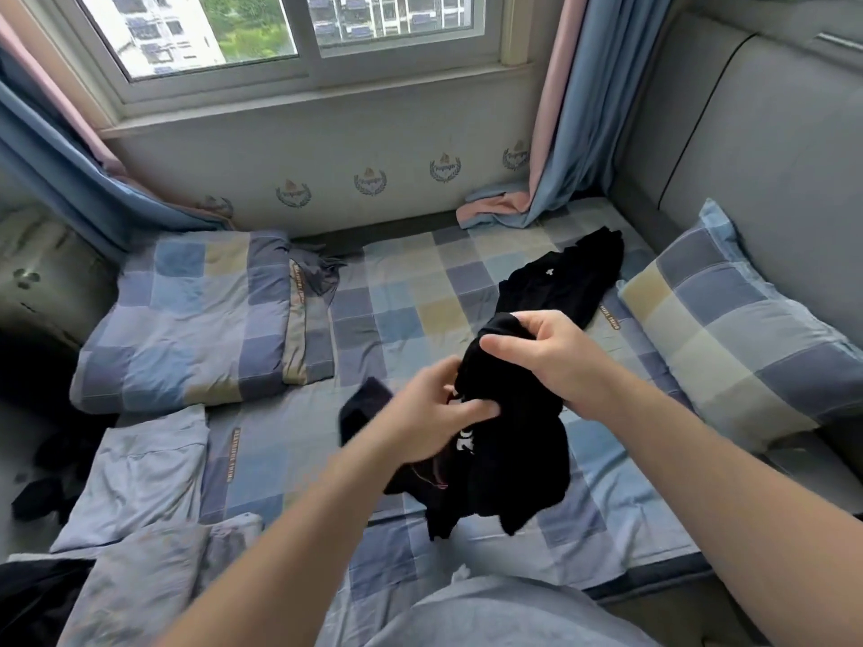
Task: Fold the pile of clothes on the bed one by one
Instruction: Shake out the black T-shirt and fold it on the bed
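Your right hand (546,361) pinches the top of a bunched black garment (509,450) at centre frame, fingers closed over a fold; your left hand (434,413) grips the same cloth lower down, thumb pressed into the bundle. The garment hangs off both hands above the checked bedsheet (401,291), crumpled, white print partly showing near the left fingers. It is not yet opened out, so the fold has probably not begun. Find two matching corners or a hem before anything else; shake it loose, then lay it flat on the bare sheet just ahead of you. Which edge you hold cannot be told from here. Behind your right hand, toward the upper right, the remaining black clothes (565,273) lie in a loose heap; keep them apart from the piece in hand. A folded pale garment (140,469) sits at lower left, near enough to stack on. The folded quilt (196,315) at left and the pillow (728,319) at right bound the working space; neither blocks it.
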Motion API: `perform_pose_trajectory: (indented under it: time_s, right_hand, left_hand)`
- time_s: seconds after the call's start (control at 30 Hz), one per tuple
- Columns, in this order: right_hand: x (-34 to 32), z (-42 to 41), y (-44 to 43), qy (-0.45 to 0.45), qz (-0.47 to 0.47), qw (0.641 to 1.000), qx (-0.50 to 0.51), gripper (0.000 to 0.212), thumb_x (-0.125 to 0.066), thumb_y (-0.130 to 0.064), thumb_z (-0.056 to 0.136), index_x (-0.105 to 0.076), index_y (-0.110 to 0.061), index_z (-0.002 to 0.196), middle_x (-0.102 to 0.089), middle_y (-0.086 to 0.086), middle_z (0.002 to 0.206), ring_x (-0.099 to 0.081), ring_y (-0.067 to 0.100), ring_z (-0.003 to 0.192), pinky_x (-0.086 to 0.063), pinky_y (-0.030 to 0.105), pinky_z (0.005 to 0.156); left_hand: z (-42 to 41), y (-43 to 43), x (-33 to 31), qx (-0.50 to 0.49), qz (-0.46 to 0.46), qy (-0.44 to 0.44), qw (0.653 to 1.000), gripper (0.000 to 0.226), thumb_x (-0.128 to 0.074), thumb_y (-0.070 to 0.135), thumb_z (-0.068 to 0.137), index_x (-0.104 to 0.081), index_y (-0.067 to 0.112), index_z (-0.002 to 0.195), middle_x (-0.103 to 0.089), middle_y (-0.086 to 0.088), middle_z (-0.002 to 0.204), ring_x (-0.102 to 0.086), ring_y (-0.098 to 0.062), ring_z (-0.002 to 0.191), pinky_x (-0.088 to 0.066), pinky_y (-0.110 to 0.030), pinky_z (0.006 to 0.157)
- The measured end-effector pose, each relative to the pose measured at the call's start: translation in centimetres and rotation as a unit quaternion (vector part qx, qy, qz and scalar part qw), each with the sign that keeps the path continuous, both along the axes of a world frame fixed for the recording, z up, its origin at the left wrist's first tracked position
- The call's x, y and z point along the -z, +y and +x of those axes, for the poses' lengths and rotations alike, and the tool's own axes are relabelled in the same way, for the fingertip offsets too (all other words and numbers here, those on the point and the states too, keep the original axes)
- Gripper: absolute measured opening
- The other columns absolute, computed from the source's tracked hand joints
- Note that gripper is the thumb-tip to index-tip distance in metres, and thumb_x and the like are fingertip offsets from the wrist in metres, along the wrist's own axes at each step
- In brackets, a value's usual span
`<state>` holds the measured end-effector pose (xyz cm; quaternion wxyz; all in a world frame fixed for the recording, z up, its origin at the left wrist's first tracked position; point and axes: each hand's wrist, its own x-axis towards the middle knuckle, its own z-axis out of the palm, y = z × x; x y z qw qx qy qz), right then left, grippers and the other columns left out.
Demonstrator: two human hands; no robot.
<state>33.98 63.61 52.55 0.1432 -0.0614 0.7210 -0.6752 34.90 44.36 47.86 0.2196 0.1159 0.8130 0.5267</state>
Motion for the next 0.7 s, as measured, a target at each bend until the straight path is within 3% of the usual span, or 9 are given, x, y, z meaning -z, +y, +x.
perform_pose_trajectory:
  time_s: [0.13,0.2,0.27,0.33,0.43,0.5,0.6,0.63,0.7]
  right_hand:
    - [-0.4,-0.2,0.4,-0.03,-0.059,0.998,0.005,0.013,-0.064,-0.005,0.094,-0.071,0.001,0.102,-0.073,0.017,0.092,-0.071,0.028,0.084,-0.06,0.036,0.076]
    - [-0.4,-0.6,1.6,-0.018,-0.03,0.999,0.021,0.015,-0.067,-0.001,0.091,-0.071,-0.002,0.105,-0.074,0.01,0.092,-0.071,0.022,0.084,-0.059,0.032,0.077]
    - [-0.6,-1.0,3.2,-0.01,0.025,0.999,0.034,0.015,-0.072,-0.003,0.088,-0.071,-0.008,0.102,-0.069,-0.001,0.08,-0.068,0.015,0.076,-0.056,0.026,0.072]
    - [-0.7,-1.1,4.7,-0.012,0.075,0.997,0.026,0.009,-0.074,-0.009,0.087,-0.074,-0.012,0.096,-0.065,0.0,0.077,-0.064,0.014,0.074,-0.054,0.027,0.073]
    - [-0.5,-0.8,5.6,-0.005,0.104,0.994,0.015,0.006,-0.075,-0.02,0.087,-0.074,-0.014,0.088,-0.07,0.005,0.082,-0.066,0.014,0.076,-0.052,0.029,0.075]
    - [-0.7,-0.4,5.5,-0.023,0.053,0.998,0.006,0.017,-0.075,-0.027,0.082,-0.072,-0.014,0.094,-0.071,0.008,0.084,-0.068,0.018,0.075,-0.055,0.028,0.07]
    - [-1.5,0.0,5.6,-0.092,-0.052,0.992,-0.064,0.04,-0.076,-0.013,0.075,-0.066,-0.013,0.114,-0.071,0.018,0.096,-0.07,0.028,0.081,-0.06,0.033,0.072]
    - [-1.7,0.1,5.6,-0.096,-0.043,0.99,-0.09,0.044,-0.075,-0.005,0.076,-0.065,-0.012,0.118,-0.07,0.019,0.103,-0.071,0.03,0.088,-0.06,0.037,0.079]
    - [-1.8,0.1,5.4,-0.049,0.062,0.99,-0.113,0.037,-0.072,0.005,0.083,-0.068,-0.012,0.114,-0.072,0.016,0.108,-0.071,0.028,0.096,-0.058,0.041,0.091]
  left_hand:
    - [-0.1,0.6,1.3,-0.116,0.047,0.066,0.99,0.008,-0.062,0.023,0.096,-0.069,0.025,0.097,-0.071,0.013,0.084,-0.066,-0.008,0.08,-0.052,-0.034,0.076]
    - [-0.7,-0.4,0.6,-0.161,0.05,0.088,0.982,0.02,-0.059,0.013,0.1,-0.065,0.02,0.082,-0.058,0.013,0.065,-0.052,-0.008,0.062,-0.04,-0.03,0.063]
    - [-1.2,-1.5,-0.6,-0.189,0.065,0.099,0.975,0.025,-0.055,0.009,0.102,-0.063,0.015,0.079,-0.053,0.008,0.062,-0.046,-0.01,0.059,-0.036,-0.027,0.058]
    - [-1.5,-2.1,-2.2,-0.192,0.094,0.082,0.973,0.026,-0.053,0.008,0.103,-0.064,0.012,0.08,-0.053,0.004,0.063,-0.048,-0.011,0.058,-0.038,-0.023,0.054]
    - [-1.7,-2.0,-4.5,-0.177,0.153,0.01,0.972,0.023,-0.053,0.014,0.104,-0.069,0.009,0.088,-0.066,-0.007,0.077,-0.063,-0.019,0.072,-0.051,-0.032,0.064]
    - [-1.8,-1.8,-5.6,-0.188,0.205,-0.067,0.958,0.021,-0.055,0.018,0.103,-0.072,0.009,0.095,-0.073,-0.011,0.09,-0.07,-0.024,0.084,-0.057,-0.036,0.076]
    - [-2.3,-1.7,-6.4,-0.243,0.234,-0.121,0.934,0.022,-0.056,0.025,0.103,-0.073,0.012,0.097,-0.075,-0.01,0.095,-0.073,-0.025,0.088,-0.06,-0.039,0.08]
    - [-2.5,-1.9,-6.4,-0.272,0.241,-0.121,0.924,0.023,-0.055,0.026,0.103,-0.072,0.013,0.095,-0.076,-0.009,0.092,-0.073,-0.024,0.088,-0.059,-0.038,0.078]
    - [-3.1,-2.4,-5.8,-0.325,0.247,-0.119,0.905,0.024,-0.054,0.028,0.104,-0.071,0.014,0.093,-0.076,-0.006,0.088,-0.073,-0.023,0.087,-0.057,-0.036,0.075]
